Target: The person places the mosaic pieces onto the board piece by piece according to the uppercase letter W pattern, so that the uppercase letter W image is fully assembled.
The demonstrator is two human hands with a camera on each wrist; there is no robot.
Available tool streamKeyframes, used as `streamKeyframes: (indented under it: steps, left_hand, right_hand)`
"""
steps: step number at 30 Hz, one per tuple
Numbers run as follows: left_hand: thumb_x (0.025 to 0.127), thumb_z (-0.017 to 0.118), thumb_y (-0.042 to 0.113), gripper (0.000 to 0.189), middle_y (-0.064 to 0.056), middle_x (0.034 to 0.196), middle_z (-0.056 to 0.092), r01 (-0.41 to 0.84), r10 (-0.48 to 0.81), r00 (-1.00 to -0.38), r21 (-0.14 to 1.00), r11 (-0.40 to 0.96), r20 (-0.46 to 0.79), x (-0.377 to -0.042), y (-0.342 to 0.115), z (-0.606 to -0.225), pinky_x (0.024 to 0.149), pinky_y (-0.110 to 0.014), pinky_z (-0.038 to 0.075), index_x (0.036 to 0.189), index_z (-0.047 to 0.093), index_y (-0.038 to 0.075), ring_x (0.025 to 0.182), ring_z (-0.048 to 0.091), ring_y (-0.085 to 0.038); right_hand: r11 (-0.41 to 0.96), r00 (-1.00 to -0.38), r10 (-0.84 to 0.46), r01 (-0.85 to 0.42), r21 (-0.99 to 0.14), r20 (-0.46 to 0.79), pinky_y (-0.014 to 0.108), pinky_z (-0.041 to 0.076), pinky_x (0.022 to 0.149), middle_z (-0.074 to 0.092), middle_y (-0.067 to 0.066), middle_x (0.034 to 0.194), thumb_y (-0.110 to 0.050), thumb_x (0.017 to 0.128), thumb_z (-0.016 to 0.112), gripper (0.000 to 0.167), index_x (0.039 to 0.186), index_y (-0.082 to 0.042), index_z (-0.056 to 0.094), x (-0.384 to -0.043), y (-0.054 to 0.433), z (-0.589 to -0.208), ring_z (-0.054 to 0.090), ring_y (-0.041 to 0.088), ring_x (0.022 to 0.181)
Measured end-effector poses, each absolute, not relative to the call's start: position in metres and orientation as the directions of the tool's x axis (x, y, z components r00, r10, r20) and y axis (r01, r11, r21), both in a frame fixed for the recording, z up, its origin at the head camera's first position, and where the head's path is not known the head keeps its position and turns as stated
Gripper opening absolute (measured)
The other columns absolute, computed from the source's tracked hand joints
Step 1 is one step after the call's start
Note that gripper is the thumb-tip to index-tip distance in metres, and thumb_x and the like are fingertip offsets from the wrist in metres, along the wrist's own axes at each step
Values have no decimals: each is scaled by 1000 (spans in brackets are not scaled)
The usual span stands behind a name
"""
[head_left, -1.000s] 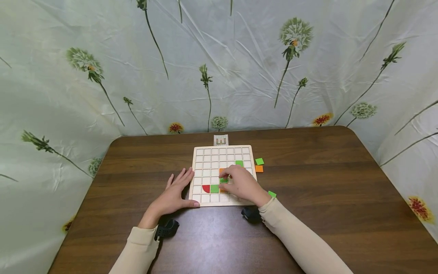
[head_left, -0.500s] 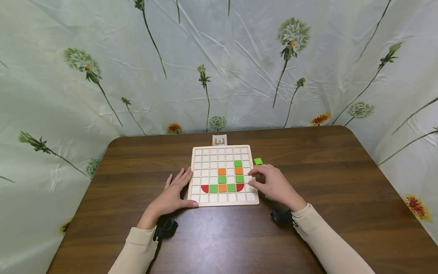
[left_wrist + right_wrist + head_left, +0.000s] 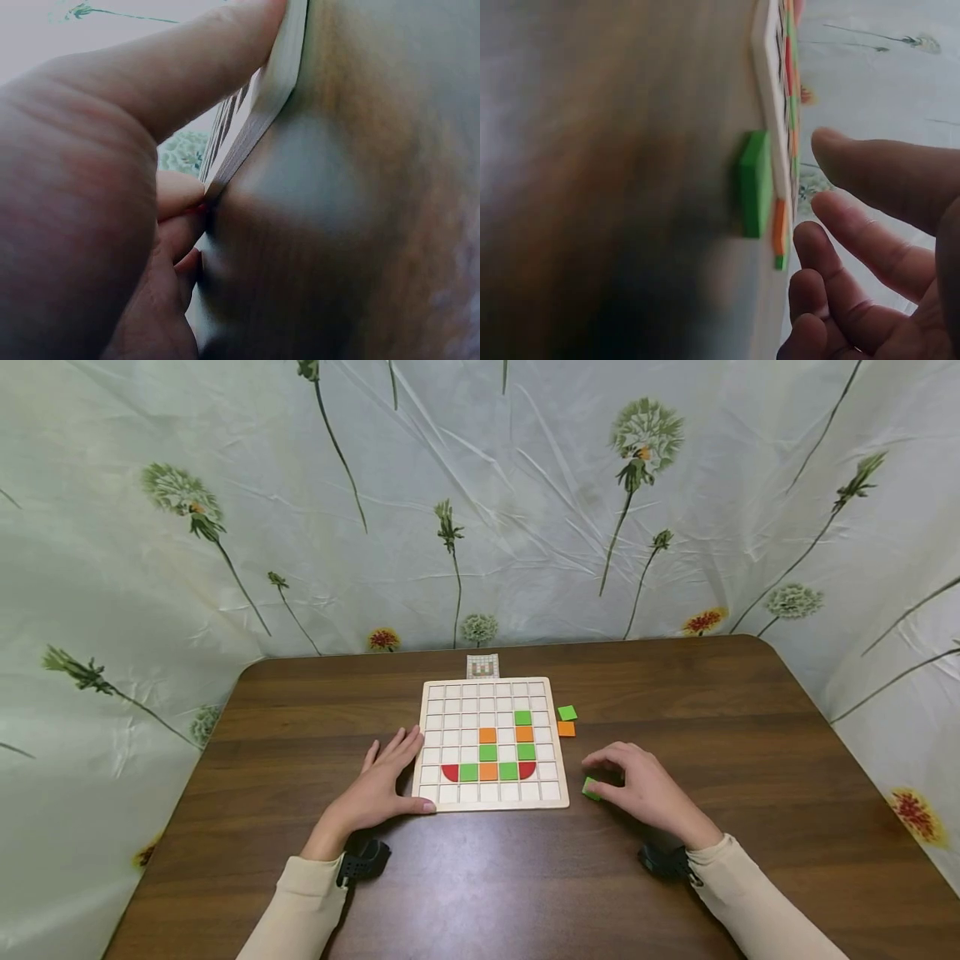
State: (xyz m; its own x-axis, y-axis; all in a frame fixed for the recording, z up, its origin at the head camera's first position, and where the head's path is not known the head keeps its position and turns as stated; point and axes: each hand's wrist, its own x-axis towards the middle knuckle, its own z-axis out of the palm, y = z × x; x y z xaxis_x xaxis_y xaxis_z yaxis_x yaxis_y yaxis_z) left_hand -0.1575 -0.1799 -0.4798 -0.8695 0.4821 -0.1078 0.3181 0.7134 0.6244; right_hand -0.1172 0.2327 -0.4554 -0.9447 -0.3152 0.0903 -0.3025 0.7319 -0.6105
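Note:
A pale wooden grid board point(image 3: 447, 712) bears green and orange square tiles and two red rounded-corner pieces. My left hand point(image 3: 377, 790) rests at its near left corner, fingers spread along the left edge and thumb on the front rim. In the left wrist view the thumb point(image 3: 202, 64) lies over the board's edge. To the right of the board, my right hand point(image 3: 651, 795) hovers over a loose green square tile point(image 3: 588, 791), thumb and fingers apart. The right wrist view has that green tile point(image 3: 756, 184) lying on the table, with a gap between it and the fingers.
Beside the board's right edge lie another green tile point(image 3: 567, 712) and an orange tile point(image 3: 566, 728). A small printed pattern card point(image 3: 482, 666) sits behind the board. The brown wooden table point(image 3: 697, 710) backs onto a flowered curtain point(image 3: 540, 510).
My right hand has moved from over the board's middle to the right and down, to the loose green tile. That uncovered the tiles on the board. The left hand has stayed put.

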Motion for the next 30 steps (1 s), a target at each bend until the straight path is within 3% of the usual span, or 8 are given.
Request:
streamKeyframes:
  steps: [13,30]
  left_hand:
    - [75,84,54,116,-5,168,14,316,480,-872,632,708,-102,-157,-180,-479,118,-58,-7,161,20,9,155,4,-29]
    - [75,84,53,116,-6,168,14,318,479,-872,630,709,-99,-157,-180,-480,118,-58,-7,161,21,9,155,4,-29]
  right_hand:
    - [754,-944,-329,-284,-592,34,37,49,79,65,-6,101,-23,82,85,33,112,-13,73,-107,242,-460,56,15,91]
    - [779,-950,-312,-262,-570,11,35,49,76,65,-6,94,-19,82,84,23,102,-13,73,-108,239,-460,56,13,86]
